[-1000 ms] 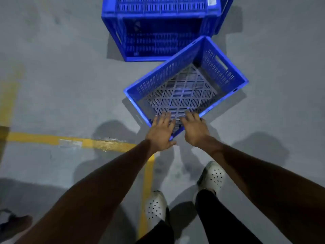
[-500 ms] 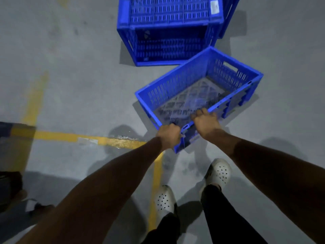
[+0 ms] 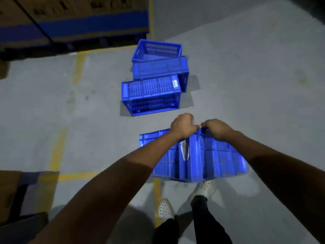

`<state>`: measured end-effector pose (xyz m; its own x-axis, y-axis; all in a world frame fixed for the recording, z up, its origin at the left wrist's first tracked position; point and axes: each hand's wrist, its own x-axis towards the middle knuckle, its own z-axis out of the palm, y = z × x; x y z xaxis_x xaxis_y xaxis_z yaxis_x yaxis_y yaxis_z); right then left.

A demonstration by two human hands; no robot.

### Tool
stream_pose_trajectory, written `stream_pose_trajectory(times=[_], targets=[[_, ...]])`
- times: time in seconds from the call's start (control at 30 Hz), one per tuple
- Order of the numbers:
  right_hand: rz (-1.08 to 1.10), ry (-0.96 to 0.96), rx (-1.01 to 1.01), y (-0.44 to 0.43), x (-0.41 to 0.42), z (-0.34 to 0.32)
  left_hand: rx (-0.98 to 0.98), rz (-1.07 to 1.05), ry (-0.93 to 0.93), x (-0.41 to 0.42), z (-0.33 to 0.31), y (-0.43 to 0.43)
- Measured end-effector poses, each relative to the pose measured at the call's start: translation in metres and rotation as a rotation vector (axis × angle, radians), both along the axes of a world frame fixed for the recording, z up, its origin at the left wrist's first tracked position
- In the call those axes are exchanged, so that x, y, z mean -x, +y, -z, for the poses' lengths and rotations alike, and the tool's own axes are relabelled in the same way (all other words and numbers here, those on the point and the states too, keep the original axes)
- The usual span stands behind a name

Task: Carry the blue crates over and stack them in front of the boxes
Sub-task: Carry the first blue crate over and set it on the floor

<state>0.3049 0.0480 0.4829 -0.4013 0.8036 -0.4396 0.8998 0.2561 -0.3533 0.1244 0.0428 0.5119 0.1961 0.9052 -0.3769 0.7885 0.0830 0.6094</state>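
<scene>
Two hands: the left hand (image 3: 182,126) and the right hand (image 3: 217,129) are both closed over one rim of the carried crate (image 3: 198,155), set close together near a corner, so the load hangs from a single edge.
Carried crate: off the floor (image 3: 246,85), tipped so that a slatted wall faces up and the body hangs below the hands, over the feet. Held this way it stays clear of the legs while walking, I judge.
Label: a white sticker (image 3: 183,150) shows on the upward wall; too blurred to read.
Near crate: another crate (image 3: 151,95) lies on its side on the floor ahead, its open mouth toward the camera. It is not yet stacked.
Far crates: behind it and touching it are two more (image 3: 158,59); one seems to stand upright with its mouth up and another lies between, though blur makes the exact nesting hard to tell.
Boxes: brown boxes (image 3: 73,20) with a blue band stand at the top left, beyond a yellow line (image 3: 79,67). The crates lie just in front and to the right of them, so this looks like the drop zone.
Step in hand: carrying, with the setting down yet to come.
Next move: probably a two-sided hold will be wanted to turn the crate level before it goes down.
Risk: a one-edge hold lets the crate swing and knock a shin.
</scene>
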Motion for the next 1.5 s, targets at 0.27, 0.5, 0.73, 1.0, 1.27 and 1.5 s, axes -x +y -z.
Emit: stream_pose_trajectory(times=[0.27, 0.5, 0.73, 1.0, 1.27, 1.5], targets=[[0.439, 0.129, -0.222, -0.053, -0.093, -0.155, -0.202, 0.232, -0.098, -0.12, -0.171, 0.019], [0.747, 0.458, -0.367, -0.028, -0.181, -0.246, -0.464, 0.367, -0.082, -0.234, -0.28, 0.068], [0.764, 0.64, -0.651, 0.018, -0.274, -0.327, -0.673, 0.427, -0.14, -0.338, -0.365, 0.112], [0.802, 0.419, -0.843, 0.04, -0.397, -0.355, -0.69, 0.616, -0.533, -0.419, -0.446, 0.183], [1.148, 0.044, -1.041, 0.073, -0.498, -0.34, -0.883, 0.873, -0.439, -0.504, -0.469, 0.261], [1.083, -0.35, -1.057, 0.169, -0.569, -0.34, -1.068, 1.26, 0.252, -0.623, -0.382, 0.317]])
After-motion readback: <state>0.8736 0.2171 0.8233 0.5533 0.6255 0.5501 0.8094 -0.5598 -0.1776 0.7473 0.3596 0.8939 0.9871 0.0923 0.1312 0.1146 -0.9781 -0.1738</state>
